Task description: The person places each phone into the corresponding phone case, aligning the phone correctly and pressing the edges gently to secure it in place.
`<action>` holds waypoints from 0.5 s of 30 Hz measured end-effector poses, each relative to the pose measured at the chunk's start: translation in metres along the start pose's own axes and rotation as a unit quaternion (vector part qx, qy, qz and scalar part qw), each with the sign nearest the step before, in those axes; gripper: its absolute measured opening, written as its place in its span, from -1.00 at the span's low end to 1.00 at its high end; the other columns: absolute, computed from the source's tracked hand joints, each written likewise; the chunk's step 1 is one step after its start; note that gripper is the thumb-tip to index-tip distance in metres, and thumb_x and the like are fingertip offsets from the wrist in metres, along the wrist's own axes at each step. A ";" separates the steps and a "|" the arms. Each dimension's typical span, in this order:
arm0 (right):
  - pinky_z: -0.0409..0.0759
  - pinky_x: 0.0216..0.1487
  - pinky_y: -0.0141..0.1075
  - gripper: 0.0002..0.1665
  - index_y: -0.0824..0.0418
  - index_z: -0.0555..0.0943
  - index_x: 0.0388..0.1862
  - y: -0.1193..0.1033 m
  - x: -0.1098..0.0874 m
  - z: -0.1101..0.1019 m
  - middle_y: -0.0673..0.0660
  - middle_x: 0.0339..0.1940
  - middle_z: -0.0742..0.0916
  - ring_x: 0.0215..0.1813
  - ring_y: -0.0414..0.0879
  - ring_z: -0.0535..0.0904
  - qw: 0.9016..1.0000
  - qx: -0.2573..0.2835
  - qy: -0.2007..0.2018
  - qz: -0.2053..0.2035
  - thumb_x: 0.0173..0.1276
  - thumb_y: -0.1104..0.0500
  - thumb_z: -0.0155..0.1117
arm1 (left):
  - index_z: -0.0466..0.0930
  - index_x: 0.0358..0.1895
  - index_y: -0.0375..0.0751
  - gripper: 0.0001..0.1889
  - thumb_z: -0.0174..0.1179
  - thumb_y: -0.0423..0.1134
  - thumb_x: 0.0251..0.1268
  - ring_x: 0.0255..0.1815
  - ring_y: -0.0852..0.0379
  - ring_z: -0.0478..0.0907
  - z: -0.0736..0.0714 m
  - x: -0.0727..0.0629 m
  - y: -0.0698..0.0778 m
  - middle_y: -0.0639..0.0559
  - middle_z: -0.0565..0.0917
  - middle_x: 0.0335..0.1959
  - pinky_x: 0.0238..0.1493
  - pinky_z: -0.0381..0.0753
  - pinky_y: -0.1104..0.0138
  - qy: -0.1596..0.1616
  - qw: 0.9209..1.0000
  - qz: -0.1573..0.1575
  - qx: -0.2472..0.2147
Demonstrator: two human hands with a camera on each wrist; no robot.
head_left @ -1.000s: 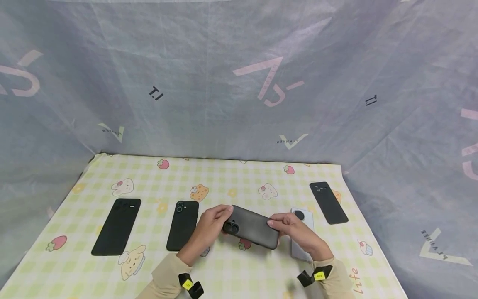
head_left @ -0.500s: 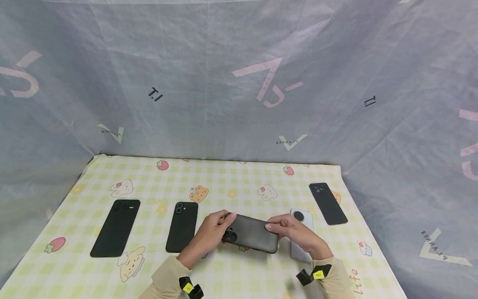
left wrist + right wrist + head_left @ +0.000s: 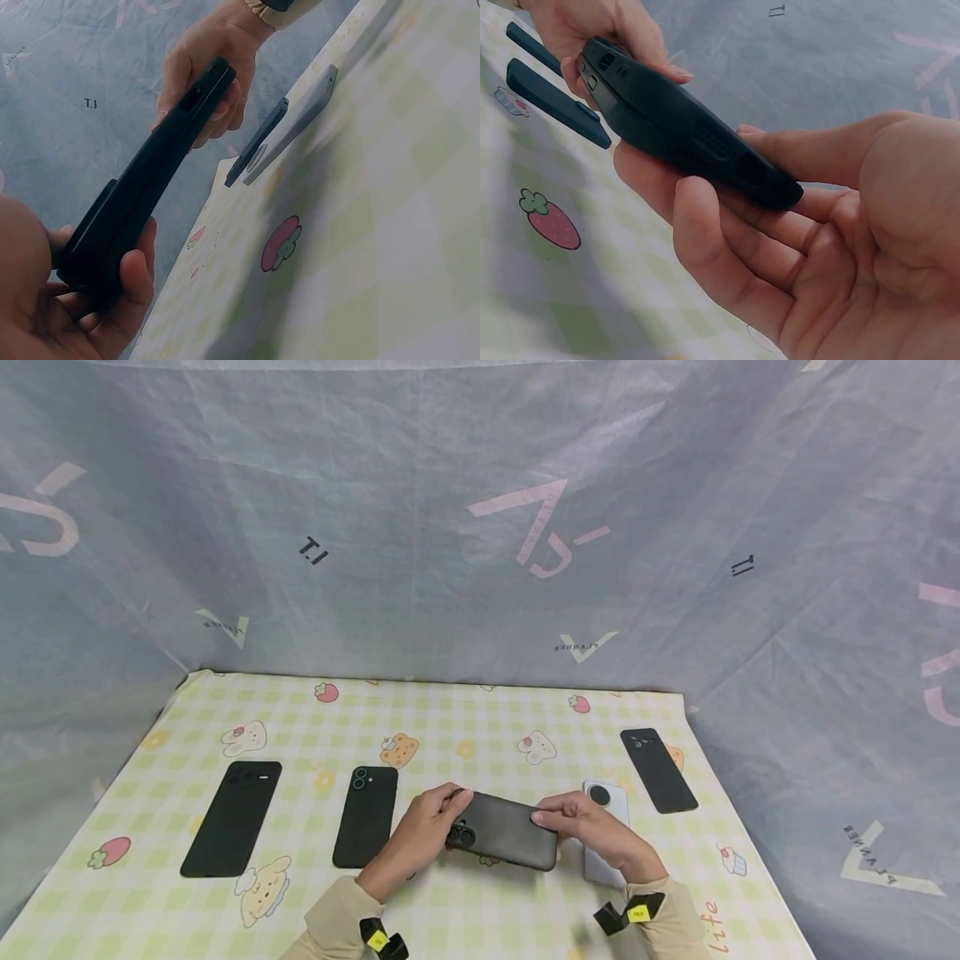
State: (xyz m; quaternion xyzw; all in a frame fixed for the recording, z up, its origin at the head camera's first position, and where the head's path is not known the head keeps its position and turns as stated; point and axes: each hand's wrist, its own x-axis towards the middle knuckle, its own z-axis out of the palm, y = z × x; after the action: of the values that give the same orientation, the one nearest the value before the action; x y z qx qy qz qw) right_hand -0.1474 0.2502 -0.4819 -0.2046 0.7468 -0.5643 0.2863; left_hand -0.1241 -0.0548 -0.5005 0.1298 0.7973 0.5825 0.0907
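Checkered surface (image 3: 450, 714) carries four phones (image 3: 365, 817). We see left hand (image 3: 426, 821) and right hand (image 3: 583, 822) clamped on dark phone (image 3: 506, 832); lift done, set-down pending, we judge.

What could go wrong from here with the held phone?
The held phone is off the table, supported near its ends by the left grip and right grip; a slip could drop it. Lowered rightward, it might knock the white phone, partly hidden by the right grip in the head view.
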 end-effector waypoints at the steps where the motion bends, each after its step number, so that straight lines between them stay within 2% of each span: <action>1: 0.77 -0.17 -0.23 -0.65 0.38 0.76 0.10 0.000 0.000 0.000 0.11 -0.25 0.83 -0.28 -0.15 0.79 1.000 0.002 -0.001 0.000 0.72 0.13 0.18 | 0.71 0.05 -0.16 -0.55 -0.01 0.13 0.76 -0.59 -0.26 0.59 0.000 0.000 0.000 0.05 0.45 -0.58 -0.48 0.64 0.25 0.001 1.000 0.000 0.002; 5: 0.76 -0.24 -0.25 -0.65 0.39 0.76 0.11 0.000 0.000 0.000 0.12 -0.27 0.84 -0.35 -0.15 0.78 1.000 0.007 -0.003 -0.001 0.72 0.14 0.18 | 0.71 0.07 -0.15 -0.54 -0.02 0.14 0.76 -0.59 -0.22 0.59 0.000 0.001 -0.001 0.05 0.47 -0.56 -0.47 0.63 0.26 0.003 1.000 0.001 0.005; 15: 0.77 -0.27 -0.25 -0.64 0.44 0.74 0.11 0.000 0.001 0.000 0.10 -0.30 0.84 -0.38 -0.16 0.78 1.000 0.017 -0.010 -0.008 0.72 0.17 0.16 | 0.72 0.06 -0.16 -0.57 0.03 0.12 0.74 -0.61 -0.23 0.59 0.000 0.001 -0.001 0.05 0.47 -0.58 -0.48 0.66 0.22 0.004 1.000 -0.002 -0.004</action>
State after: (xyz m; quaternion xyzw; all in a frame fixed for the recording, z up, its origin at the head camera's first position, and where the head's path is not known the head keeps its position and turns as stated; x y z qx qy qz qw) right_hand -0.1478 0.2494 -0.4820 -0.2117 0.7326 -0.5770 0.2926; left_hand -0.1248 -0.0547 -0.5014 0.1256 0.7955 0.5861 0.0887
